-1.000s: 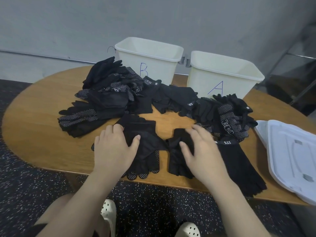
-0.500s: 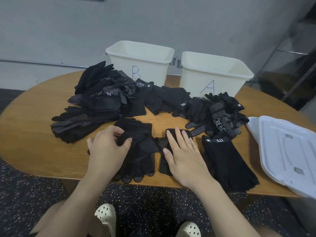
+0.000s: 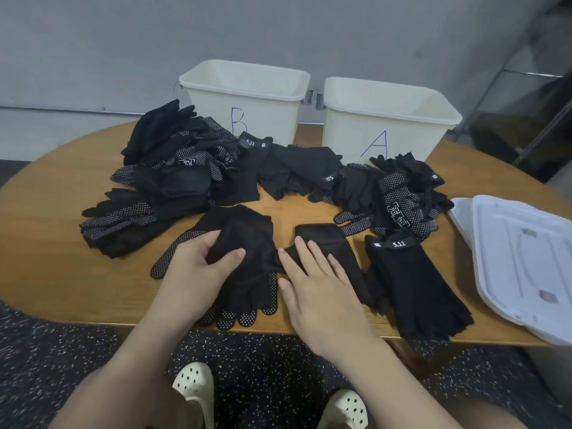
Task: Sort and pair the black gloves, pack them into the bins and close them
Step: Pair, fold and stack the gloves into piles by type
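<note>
My left hand (image 3: 198,267) is pinching the black dot-palmed knit glove (image 3: 244,274); my right hand (image 3: 318,283) is pressing flat on the plain black glove (image 3: 334,252); I should be matching cuffs squarely before stacking.

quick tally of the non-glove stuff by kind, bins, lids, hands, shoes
bins: 2, bin B and bin A
lids: 2 white, stacked, beside the gloves
hands: 2, left hand, right hand
shoes: 2, cream
total: 8

Gloves (image 3: 253,184) black, some white-dotted; bins (image 3: 383,128) behind gloves cream, blue letters; lids (image 3: 523,261) white; table (image 3: 52,255) brown wood.
</note>
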Motion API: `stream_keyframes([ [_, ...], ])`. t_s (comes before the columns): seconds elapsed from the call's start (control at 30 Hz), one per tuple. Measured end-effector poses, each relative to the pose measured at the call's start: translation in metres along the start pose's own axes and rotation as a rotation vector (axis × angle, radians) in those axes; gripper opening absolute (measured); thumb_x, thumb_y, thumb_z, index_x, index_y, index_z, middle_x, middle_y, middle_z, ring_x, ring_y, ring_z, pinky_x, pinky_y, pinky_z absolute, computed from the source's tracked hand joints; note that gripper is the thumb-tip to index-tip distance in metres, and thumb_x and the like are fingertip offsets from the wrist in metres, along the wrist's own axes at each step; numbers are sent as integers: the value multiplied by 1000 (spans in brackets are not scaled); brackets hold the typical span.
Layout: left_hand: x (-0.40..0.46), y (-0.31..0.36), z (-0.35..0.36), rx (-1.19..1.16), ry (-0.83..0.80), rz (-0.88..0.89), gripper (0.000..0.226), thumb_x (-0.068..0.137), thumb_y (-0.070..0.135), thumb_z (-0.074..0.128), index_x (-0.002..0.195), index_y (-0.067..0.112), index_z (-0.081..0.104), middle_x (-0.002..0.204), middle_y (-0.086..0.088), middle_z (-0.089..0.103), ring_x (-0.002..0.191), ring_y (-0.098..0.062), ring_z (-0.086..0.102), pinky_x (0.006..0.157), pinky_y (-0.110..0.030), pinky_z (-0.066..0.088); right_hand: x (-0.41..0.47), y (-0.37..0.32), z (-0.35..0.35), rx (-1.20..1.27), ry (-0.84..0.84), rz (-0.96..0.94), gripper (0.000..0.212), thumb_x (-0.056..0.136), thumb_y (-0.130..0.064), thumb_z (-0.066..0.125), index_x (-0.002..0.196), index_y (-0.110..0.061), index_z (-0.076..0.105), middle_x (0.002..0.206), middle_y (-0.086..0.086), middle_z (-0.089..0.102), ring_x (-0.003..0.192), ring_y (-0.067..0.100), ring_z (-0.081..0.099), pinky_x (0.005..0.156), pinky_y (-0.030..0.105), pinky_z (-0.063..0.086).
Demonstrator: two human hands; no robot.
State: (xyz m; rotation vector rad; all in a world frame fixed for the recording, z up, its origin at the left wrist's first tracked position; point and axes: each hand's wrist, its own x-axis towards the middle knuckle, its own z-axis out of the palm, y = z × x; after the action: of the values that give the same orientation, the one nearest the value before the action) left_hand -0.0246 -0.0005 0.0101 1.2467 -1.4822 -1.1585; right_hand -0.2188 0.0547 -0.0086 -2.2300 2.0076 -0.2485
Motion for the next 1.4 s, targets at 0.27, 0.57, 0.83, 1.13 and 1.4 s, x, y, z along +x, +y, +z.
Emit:
stream_keyframes([
  [0.27,-9,21,14,-174,172,153,32,106,13,53,114,32,78,111,8,78,108,-12,73,97,-47,55,-3,-9,-27,410,248,33,60,106,-56,26,157,-27,39,161,-12,38,149,3,28,125,32,23],
  [0.57,-36,46,59,-110,-230,384,51,101,28,59,152,27,50,153,16,53,147,-6,42,118,-26,35,-6,-8,-66,1544,311,64,33,93,-36,67,124,-24,71,124,5,72,122,28,65,111,57,46],
  [0.83,-8,40,67,-179,-96,259,56,90,48,60,143,30,58,142,18,62,136,-3,53,117,-35,43,-1,31,-74,1691,278,171,27,104,-6,52,122,-7,72,118,15,75,114,32,71,96,43,59],
  [1.13,11,29,73,-366,-401,76,35,89,37,72,116,15,75,115,-11,76,107,-30,73,92,-49,58,2,58,-80,1561,271,153,18,103,-13,59,115,-13,74,110,12,77,103,30,75,84,43,63],
  [1.4,20,19,74,135,59,159,9,87,29,82,83,24,77,73,13,77,71,-2,74,64,-21,57,31,68,-57,713,519,385,10,93,-31,75,98,-23,72,81,-9,68,79,8,66,63,5,45],
])
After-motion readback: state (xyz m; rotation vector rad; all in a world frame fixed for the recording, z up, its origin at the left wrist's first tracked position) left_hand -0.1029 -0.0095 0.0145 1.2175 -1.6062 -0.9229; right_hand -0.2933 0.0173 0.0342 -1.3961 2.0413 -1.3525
